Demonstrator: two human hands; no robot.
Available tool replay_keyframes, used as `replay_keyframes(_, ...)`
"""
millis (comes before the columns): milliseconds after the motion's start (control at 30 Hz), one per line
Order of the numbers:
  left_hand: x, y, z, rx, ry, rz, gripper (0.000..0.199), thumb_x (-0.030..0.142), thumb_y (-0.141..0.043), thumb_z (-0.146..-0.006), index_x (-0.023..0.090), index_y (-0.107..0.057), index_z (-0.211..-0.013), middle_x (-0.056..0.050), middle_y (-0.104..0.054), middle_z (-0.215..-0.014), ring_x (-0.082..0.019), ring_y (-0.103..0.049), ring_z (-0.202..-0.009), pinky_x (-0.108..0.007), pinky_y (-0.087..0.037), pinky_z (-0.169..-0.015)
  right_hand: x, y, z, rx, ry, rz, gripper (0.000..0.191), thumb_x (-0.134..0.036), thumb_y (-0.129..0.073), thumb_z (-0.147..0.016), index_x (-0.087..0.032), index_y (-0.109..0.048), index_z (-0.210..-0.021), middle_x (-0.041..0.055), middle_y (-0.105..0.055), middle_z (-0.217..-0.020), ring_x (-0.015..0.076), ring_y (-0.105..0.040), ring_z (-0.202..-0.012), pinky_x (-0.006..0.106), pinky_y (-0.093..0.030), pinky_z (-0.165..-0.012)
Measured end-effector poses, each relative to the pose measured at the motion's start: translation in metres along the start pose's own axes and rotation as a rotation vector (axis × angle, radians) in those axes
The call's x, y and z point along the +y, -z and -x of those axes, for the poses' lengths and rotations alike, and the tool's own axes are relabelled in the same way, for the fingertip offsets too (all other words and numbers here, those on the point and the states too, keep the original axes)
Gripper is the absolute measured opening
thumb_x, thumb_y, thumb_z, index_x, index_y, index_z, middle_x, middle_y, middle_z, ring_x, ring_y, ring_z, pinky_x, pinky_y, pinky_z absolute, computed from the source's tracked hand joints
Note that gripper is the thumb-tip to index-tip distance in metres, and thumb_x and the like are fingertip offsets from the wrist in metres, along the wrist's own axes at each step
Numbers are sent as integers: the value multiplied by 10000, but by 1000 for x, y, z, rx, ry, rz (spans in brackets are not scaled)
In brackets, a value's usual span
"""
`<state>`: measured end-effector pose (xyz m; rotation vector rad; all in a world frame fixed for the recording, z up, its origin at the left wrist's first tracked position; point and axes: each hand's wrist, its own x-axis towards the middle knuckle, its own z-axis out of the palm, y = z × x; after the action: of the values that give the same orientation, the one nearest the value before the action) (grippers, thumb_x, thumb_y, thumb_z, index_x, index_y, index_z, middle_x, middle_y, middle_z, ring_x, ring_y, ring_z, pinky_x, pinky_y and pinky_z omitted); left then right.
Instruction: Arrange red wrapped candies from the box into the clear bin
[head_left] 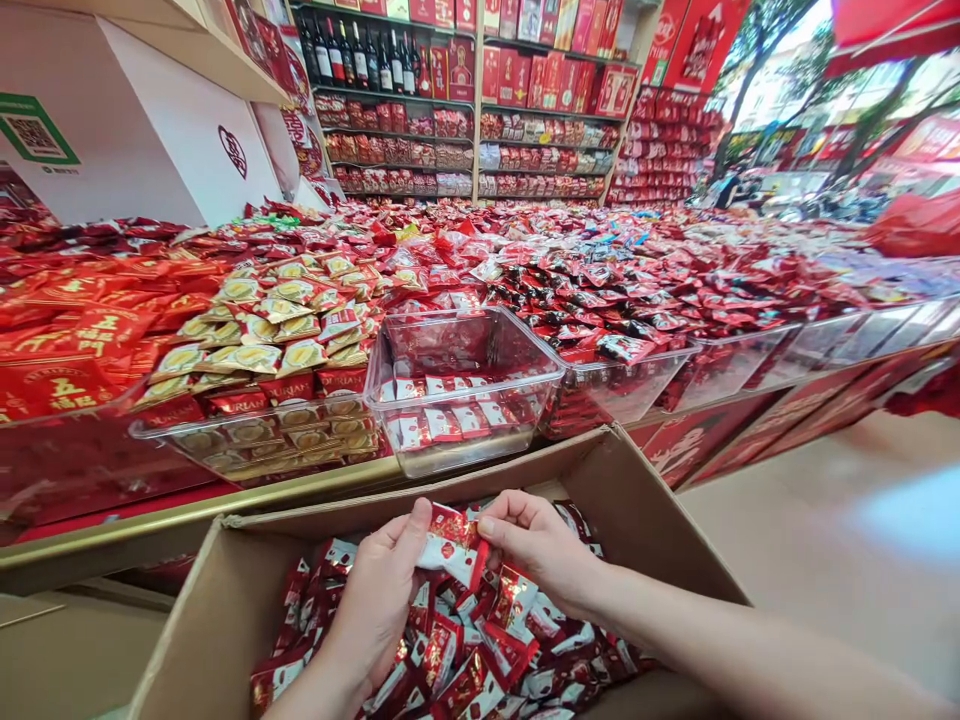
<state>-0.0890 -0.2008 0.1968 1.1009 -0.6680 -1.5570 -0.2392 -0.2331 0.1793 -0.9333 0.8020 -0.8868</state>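
Note:
Between my two hands, over an open cardboard box, is a red and white candy packet. My left hand pinches its left end, thumb on top. At its right end my right hand grips the edge between thumb and curled fingers. Many loose packets of the same look fill the box below, lying at all angles. Just beyond the box stands a clear plastic bin, with similar packets laid in neat rows on its bottom.
Durian packets are heaped left of the clear bin, with red packets farther left. Dark red packets fill bins on the right. A gold rail runs along the counter front. Shelves with bottles stand behind. Floor shows at right.

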Motion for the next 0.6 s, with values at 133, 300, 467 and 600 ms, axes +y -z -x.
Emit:
replay_keyframes(133,0,-6,5,53,-51,-46,327,365,-686,-646,190,-628,-916,-3,-703,-797,-140,-621,-714,-247,-466,-689,2,0,1,48,-28,-41,339,-382,-723,-578,-131,-517,-675,-27,-589,-570,72,-514,-483,224,-378,-531)
replay_keyframes(300,-6,-1,0,26,-38,-123,384,328,-714,-613,149,-621,-939,-49,-709,-823,-180,-639,-772,-292,-472,-754,3,2,1,43,-43,-46,327,-371,-713,-595,-135,-500,-672,-23,-600,-590,70,-528,-487,217,-378,-532)
replay_keyframes(467,-2,3,-3,11,-26,-191,474,288,-739,-576,168,-588,-1010,-46,-708,-812,-189,-642,-721,-300,-493,-680,3,2,-2,-3,38,102,338,-384,-714,-585,-135,-522,-711,-36,-570,-570,71,-505,-504,227,-403,-534)
replay_keyframes(600,6,5,5,-19,-65,-179,475,386,-668,-657,200,-539,-1074,-43,-695,-870,-161,-617,-690,-269,-475,-642,-8,1,3,-47,84,253,296,-382,-678,-632,-145,-510,-688,-26,-559,-574,77,-482,-506,239,-392,-517)
